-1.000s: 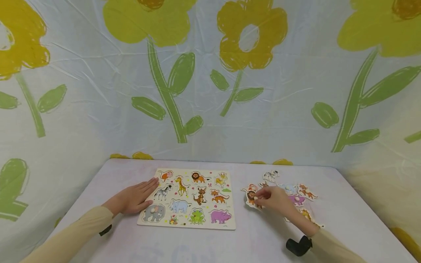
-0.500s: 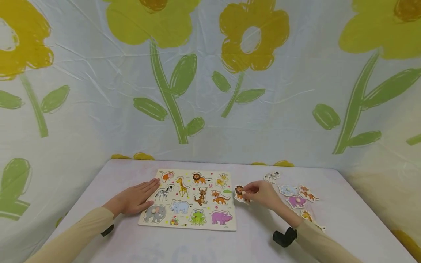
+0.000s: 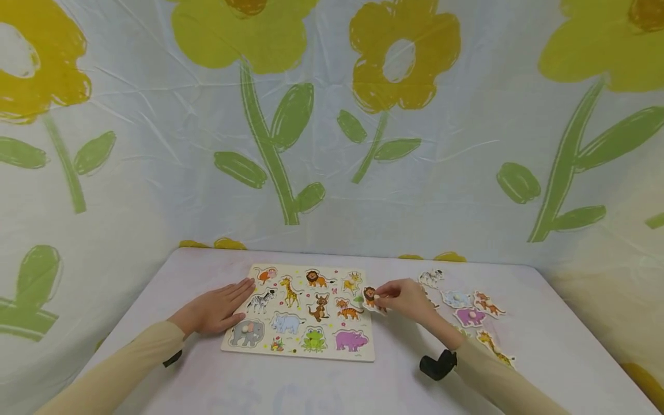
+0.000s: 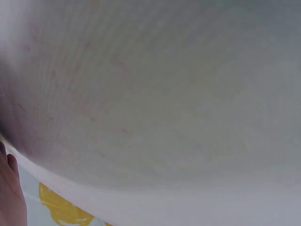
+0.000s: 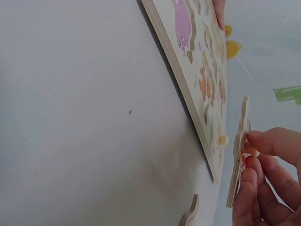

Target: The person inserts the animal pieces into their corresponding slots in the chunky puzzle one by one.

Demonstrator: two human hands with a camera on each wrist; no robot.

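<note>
A person's right hand pinches a wooden lion puzzle piece by its small knob, holding it at the right edge of an animal puzzle board. The left hand rests at the board's left edge (fingers straight and flat). Loose zebra, purple hippo and giraffe pieces lie on the pale table, right of the board.

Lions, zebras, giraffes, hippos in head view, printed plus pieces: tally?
Lions: 2 (printed lion, lion piece in the right hand)
Zebras: 2 (printed zebra, zebra piece)
Giraffes: 2 (printed giraffe, giraffe piece)
Hippos: 2 (printed hippo, hippo piece)
Total: 8
</note>
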